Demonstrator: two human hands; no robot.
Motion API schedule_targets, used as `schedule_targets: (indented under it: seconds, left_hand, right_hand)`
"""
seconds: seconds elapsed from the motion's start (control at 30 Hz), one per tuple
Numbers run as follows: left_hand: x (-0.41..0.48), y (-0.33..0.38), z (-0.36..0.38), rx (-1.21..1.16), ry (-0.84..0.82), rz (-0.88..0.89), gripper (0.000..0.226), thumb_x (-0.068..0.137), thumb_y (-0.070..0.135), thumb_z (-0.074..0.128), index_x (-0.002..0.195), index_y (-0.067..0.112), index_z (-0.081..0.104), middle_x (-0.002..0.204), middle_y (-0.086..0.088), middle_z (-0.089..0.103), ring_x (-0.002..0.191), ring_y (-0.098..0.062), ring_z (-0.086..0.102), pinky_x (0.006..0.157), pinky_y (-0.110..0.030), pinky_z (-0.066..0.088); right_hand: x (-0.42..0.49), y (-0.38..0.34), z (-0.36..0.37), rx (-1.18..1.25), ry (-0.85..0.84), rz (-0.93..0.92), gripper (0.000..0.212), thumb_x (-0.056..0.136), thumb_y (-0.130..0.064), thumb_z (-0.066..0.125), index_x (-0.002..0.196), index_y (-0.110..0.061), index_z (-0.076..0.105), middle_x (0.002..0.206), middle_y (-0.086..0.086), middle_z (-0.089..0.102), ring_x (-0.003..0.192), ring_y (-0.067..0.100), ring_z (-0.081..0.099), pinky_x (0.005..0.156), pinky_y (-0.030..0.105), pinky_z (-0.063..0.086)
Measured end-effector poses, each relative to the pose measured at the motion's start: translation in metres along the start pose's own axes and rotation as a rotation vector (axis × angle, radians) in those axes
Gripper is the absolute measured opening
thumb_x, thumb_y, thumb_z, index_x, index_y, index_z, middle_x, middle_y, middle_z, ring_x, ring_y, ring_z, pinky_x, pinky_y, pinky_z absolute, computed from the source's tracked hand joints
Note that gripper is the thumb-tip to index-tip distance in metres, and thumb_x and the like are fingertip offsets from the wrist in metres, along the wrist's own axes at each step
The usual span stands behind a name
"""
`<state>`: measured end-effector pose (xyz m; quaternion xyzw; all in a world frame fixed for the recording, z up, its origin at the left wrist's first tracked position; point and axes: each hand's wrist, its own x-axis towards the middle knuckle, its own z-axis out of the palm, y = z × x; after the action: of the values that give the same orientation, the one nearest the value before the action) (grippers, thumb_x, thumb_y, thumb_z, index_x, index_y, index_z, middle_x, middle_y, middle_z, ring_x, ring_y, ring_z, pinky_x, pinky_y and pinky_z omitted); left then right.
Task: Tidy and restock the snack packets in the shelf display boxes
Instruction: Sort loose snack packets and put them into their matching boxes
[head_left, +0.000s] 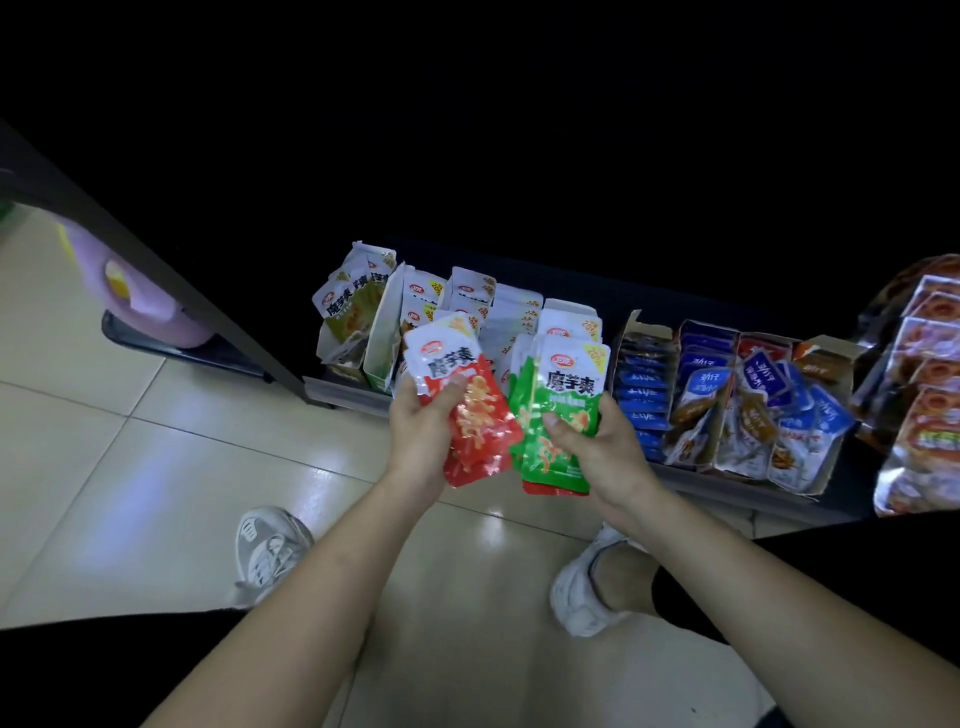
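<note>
**Red and green packets held over a low shelf**

The person crouches on a glossy beige tiled floor (156, 467) that reflects pale patches of light, with a white shoe (270, 551) planted on either side of the forearms. Above the low shelf (337, 392) the room is black and nothing can be made out.

The left hand (423, 431) grips a bunch of red snack packets (478, 421), thumb across their face. The right hand (597, 441) grips a bunch of green snack packets (561, 410) the same way. The two bunches sit side by side, just in front of the shelf's edge.

On the shelf behind them stand torn-open white display boxes (382, 338) holding upright white-topped packets. To the right, a box of blue packets (641, 384) is filed in a neat row, and beside it more blue and brown packets (769, 379) lie jumbled. Shiny orange-red packs (930, 389) hang at the far right.

A dark slanted upright (182, 280) crosses the left side, with a blurred lilac object (150, 296) behind it.
</note>
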<state>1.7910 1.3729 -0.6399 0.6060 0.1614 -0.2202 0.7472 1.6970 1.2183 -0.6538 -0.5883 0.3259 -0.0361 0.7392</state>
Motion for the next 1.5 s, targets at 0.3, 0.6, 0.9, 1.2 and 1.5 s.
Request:
schedule_targets:
  seconds: [0.3,0.6,0.9,1.2,1.5]
  left_hand:
    - [0.045,0.021,-0.015,0.173,0.07,0.2,0.016,0.093,0.007,0.066,0.109,0.01,0.066,0.092,0.001,0.073,0.082,-0.015,0.071,0.066,-0.028,0.056]
    - [0.072,0.0,0.008,1.006,0.177,0.675,0.02,0.084,0.029,0.079,0.087,0.017,0.062,0.068,0.006,0.06,0.059,-0.012,0.055,0.054,-0.024,0.035]
    - [0.088,-0.021,0.026,0.927,0.146,0.718,0.031,0.082,0.02,0.081,0.083,0.009,0.051,0.071,-0.007,0.056,0.062,-0.024,0.048,0.057,-0.035,0.035]
    - [0.088,-0.055,0.034,1.067,0.145,0.513,0.038,0.081,0.029,0.083,0.081,0.018,0.046,0.071,0.006,0.051,0.064,-0.018,0.047,0.056,-0.03,0.034]
    - [0.076,-0.057,0.038,0.777,0.393,0.784,0.039,0.083,0.021,0.081,0.075,0.008,0.045,0.072,0.001,0.044,0.063,-0.015,0.035,0.058,-0.022,0.02]
  right_hand:
    - [0.011,-0.003,-0.02,-0.079,0.217,-0.036,0.093,0.076,-0.041,0.082,0.151,-0.017,0.032,0.149,-0.002,0.044,0.135,0.019,0.045,0.112,0.039,0.038]
    - [0.02,0.004,-0.035,-0.059,0.291,-0.009,0.074,0.071,-0.04,0.084,0.133,-0.017,0.049,0.127,-0.001,0.064,0.117,0.023,0.062,0.1,0.047,0.051]
    - [0.023,0.011,-0.041,-0.044,0.255,-0.018,0.038,0.085,-0.014,0.077,0.116,-0.017,0.055,0.103,-0.008,0.068,0.092,0.006,0.068,0.078,0.028,0.06]
    - [0.022,0.019,-0.042,-0.057,0.234,-0.015,0.066,0.08,-0.024,0.082,0.136,-0.013,0.048,0.122,-0.003,0.065,0.107,0.009,0.064,0.089,0.027,0.056]
    - [0.023,0.015,-0.043,-0.056,0.229,0.01,0.064,0.083,-0.02,0.079,0.136,-0.011,0.045,0.135,-0.008,0.055,0.121,-0.002,0.053,0.104,0.02,0.042]
